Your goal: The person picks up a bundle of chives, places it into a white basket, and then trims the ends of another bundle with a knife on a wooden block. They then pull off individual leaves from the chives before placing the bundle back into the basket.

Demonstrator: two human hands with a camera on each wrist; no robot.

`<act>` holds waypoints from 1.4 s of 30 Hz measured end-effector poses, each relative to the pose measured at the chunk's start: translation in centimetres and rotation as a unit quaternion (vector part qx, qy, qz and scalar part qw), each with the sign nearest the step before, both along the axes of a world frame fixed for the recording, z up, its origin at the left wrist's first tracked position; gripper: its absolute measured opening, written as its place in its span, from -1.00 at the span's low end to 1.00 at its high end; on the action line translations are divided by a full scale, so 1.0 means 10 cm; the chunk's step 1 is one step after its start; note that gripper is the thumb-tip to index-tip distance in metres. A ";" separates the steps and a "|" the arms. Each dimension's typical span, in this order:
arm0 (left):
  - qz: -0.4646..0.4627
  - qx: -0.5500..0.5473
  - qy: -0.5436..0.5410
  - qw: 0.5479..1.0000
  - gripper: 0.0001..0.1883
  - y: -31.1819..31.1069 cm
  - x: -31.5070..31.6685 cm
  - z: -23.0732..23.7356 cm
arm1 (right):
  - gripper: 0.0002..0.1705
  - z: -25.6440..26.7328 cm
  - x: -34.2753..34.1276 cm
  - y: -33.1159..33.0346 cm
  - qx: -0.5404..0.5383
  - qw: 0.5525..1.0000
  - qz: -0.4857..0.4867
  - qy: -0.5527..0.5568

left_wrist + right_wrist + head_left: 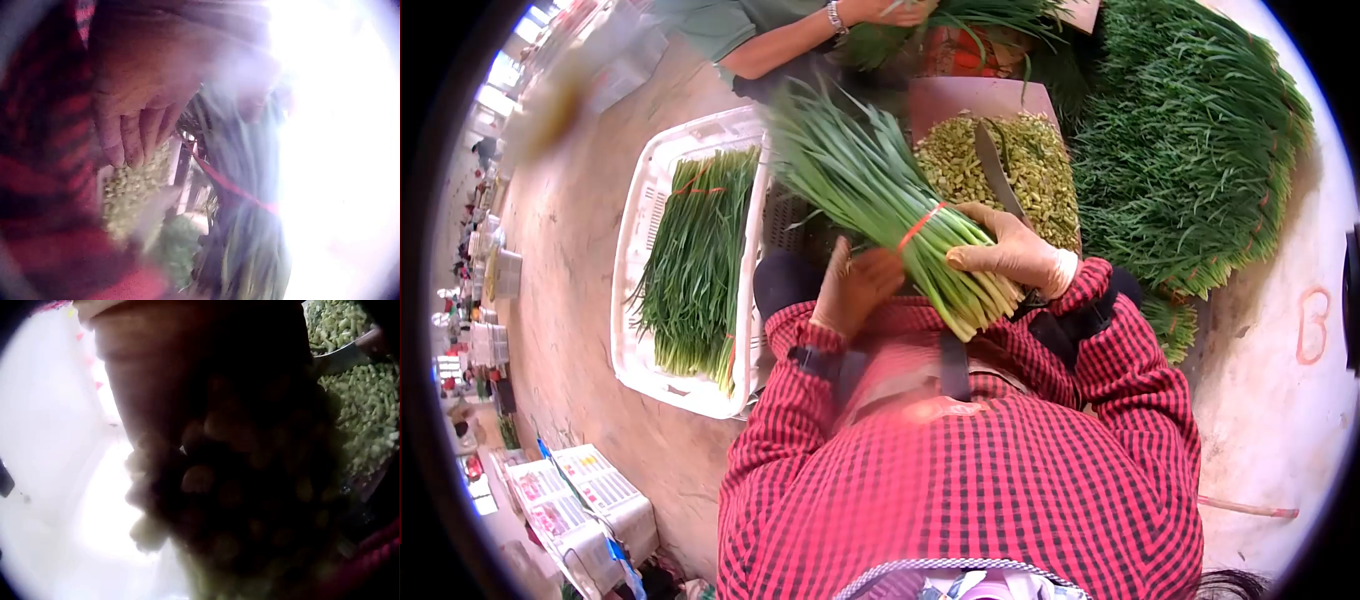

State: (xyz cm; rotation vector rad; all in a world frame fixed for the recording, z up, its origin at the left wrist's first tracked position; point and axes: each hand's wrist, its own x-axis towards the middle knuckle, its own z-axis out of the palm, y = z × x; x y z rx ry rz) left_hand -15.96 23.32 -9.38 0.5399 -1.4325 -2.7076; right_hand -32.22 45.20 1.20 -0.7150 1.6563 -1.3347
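A bunch of green chives (865,185), tied with a red band (922,226), lies slantwise above the lap with its pale cut ends toward the body. My gloved right hand (1015,250) grips it near those ends, thumb across the stalks. In the right wrist view, the dark, round stalk ends (200,478) fill the middle. My gloved left hand (855,290) is beside the bunch on the left, its thumb raised and apart from the fingers. The left wrist view shows its fingers (131,134) extended next to the banded stalks (244,200).
A knife (997,170) lies on chopped green-and-pale trimmings (950,150) on a board ahead. On the left, a white crate (628,300) holds banded chives (700,270). Heaped chives (1190,140) stand at the right. Another person's arm (785,45) reaches in at the top.
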 end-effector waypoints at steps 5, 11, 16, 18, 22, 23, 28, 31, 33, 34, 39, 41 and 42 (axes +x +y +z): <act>0.149 0.295 0.237 0.914 -0.34 -0.25 -0.37 0.73 | 0.10 0.31 0.15 -0.25 -0.015 0.990 0.140 -0.021; 0.240 -0.044 0.237 0.940 -0.61 -0.36 -0.38 0.87 | 0.13 0.41 0.20 -0.89 -0.126 0.970 -0.006 0.208; 0.279 0.102 0.175 0.939 -0.56 0.11 -0.27 1.38 | -0.43 0.43 0.01 -1.22 -0.222 0.954 -0.189 0.072; 0.260 0.166 0.169 0.936 -0.66 0.11 -0.19 1.53 | -0.49 0.68 0.05 -0.91 -0.197 0.957 -0.208 0.039; 0.227 0.240 0.155 0.931 -0.76 0.12 -0.09 1.78 | -0.59 0.34 -0.13 -0.63 -0.304 0.913 -0.266 -0.047; 0.213 0.251 0.154 0.932 -0.76 0.10 -0.09 1.76 | -0.54 0.31 -0.14 -0.56 -0.291 0.918 -0.264 -0.057; 0.232 0.274 0.138 0.923 -0.71 0.20 -0.07 1.95 | -0.52 0.23 -0.16 -0.41 -0.294 0.915 -0.272 -0.048; 0.263 0.241 0.141 0.923 -0.61 0.12 -0.16 1.74 | -0.46 0.38 -0.02 -0.35 -0.252 0.929 -0.261 -0.069; 0.278 0.189 0.156 0.929 -0.56 -0.03 -0.25 1.33 | -0.21 0.30 -0.03 -0.33 -0.190 0.957 -0.209 -0.066; 0.280 0.157 0.164 0.933 -0.53 -0.05 -0.26 1.31 | -0.03 0.24 0.03 -0.38 -0.165 0.976 -0.143 0.025; 0.190 -0.048 0.220 0.956 -0.40 0.36 -0.32 1.56 | 0.17 -0.36 0.67 -0.68 -0.187 0.968 -0.121 0.119; 0.145 -0.143 0.219 0.954 -0.47 0.47 -0.36 1.52 | -0.07 -0.43 0.54 -0.61 -0.174 0.968 -0.179 0.013; 0.114 -0.129 0.202 0.964 -0.50 0.43 -0.36 1.52 | -0.18 -0.33 0.47 -0.50 -0.183 0.967 -0.177 -0.025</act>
